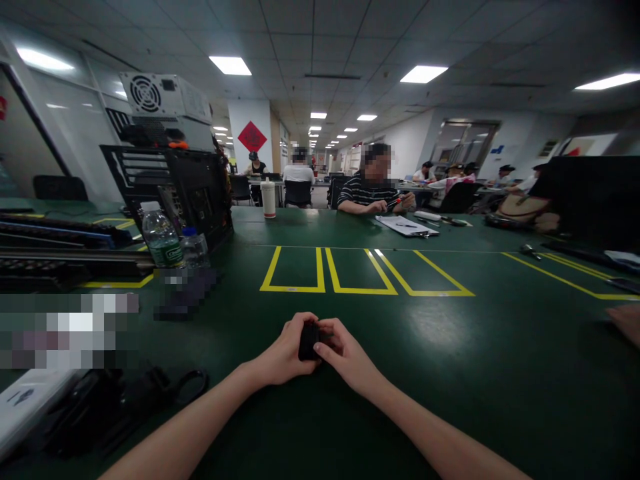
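Between my two hands, low over the green table, is a small black box-like object (309, 341) whose exact kind I cannot make out. My left hand (281, 355) wraps its left side, thumb below and fingers over the top. From the right, my right hand (349, 355) closes on it, the thumb pressed to its near right edge. The fingers cover much of its right side. Ahead of my hands, yellow tape outlines (293, 289) mark the green tabletop (320, 427).
To the left stand an open computer case (195, 193), a water bottle (161, 237) and black straps or cables (125, 400). A white cup (269, 200) and a clipboard (406, 225) lie farther back, near a seated co-worker (367, 187). Another person's hand (625, 321) shows at the right edge.
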`<state>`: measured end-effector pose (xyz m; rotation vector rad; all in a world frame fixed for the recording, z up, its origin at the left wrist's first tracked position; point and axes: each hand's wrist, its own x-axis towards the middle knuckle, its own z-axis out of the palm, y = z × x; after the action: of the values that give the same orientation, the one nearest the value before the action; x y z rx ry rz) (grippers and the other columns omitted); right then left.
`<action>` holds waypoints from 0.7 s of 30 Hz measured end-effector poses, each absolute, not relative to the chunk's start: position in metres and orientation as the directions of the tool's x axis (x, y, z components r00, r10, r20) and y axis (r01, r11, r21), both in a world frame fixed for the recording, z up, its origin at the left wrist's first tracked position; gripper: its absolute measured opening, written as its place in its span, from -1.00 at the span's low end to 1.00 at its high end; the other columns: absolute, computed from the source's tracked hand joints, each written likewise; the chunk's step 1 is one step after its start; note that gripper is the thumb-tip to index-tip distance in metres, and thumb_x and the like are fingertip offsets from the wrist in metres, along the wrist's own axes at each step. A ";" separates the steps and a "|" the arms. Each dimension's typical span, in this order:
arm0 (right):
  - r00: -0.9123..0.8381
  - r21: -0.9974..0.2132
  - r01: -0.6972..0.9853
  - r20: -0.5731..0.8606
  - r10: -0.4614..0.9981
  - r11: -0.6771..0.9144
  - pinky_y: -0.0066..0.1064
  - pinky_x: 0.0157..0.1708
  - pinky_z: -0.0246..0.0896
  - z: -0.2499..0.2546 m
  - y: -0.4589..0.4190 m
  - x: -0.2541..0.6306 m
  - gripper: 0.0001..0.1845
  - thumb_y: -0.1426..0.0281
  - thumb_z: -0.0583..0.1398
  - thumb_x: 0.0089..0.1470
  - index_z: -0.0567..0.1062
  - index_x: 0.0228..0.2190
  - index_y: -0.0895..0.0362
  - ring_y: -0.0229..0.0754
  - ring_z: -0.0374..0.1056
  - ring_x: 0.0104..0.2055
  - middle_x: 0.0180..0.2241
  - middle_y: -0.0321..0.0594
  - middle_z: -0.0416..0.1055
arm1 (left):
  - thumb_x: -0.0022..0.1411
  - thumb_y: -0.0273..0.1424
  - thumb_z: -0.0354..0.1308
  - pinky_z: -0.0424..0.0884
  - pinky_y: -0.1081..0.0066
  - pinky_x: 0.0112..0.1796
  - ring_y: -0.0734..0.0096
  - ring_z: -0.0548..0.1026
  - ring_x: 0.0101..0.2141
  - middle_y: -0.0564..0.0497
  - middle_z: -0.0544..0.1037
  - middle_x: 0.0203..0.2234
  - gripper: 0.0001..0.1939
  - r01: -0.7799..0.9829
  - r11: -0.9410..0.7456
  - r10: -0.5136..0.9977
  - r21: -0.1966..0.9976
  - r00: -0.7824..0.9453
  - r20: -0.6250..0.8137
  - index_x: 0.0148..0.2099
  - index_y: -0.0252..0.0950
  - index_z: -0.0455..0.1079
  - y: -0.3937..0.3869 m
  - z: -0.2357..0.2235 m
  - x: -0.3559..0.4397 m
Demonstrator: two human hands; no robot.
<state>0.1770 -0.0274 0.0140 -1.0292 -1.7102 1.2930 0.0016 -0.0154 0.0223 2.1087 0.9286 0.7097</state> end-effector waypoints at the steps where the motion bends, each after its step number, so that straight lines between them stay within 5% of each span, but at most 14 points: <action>1: -0.391 -0.974 0.163 0.084 0.916 0.159 -0.26 -0.16 0.25 0.014 -0.027 0.177 -0.72 0.38 0.10 0.04 0.25 -0.15 0.04 -0.15 0.28 -0.12 -0.17 -0.24 0.28 | 0.00 -0.46 0.16 0.28 0.21 -0.12 0.19 0.26 -0.07 -0.07 0.21 -0.09 -0.41 0.387 -0.481 0.783 0.787 0.593 0.187 0.05 -0.20 -0.01 -0.015 0.023 0.001; 21: -0.404 -0.986 0.096 0.084 0.911 0.134 -0.29 -0.14 0.22 0.009 -0.022 0.176 -0.81 0.38 0.09 0.05 0.28 -0.23 0.08 -0.16 0.28 -0.12 -0.22 -0.26 0.29 | -0.07 -0.46 0.19 0.28 0.25 -0.16 0.22 0.26 -0.12 -0.05 0.22 -0.11 -0.38 0.415 -0.514 0.798 0.751 0.551 0.243 0.03 -0.19 0.00 -0.009 0.009 0.002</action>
<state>0.1758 -0.0219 0.0094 -0.9903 -1.6524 1.3542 0.0021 -0.0091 0.0091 2.1463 0.9711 0.7739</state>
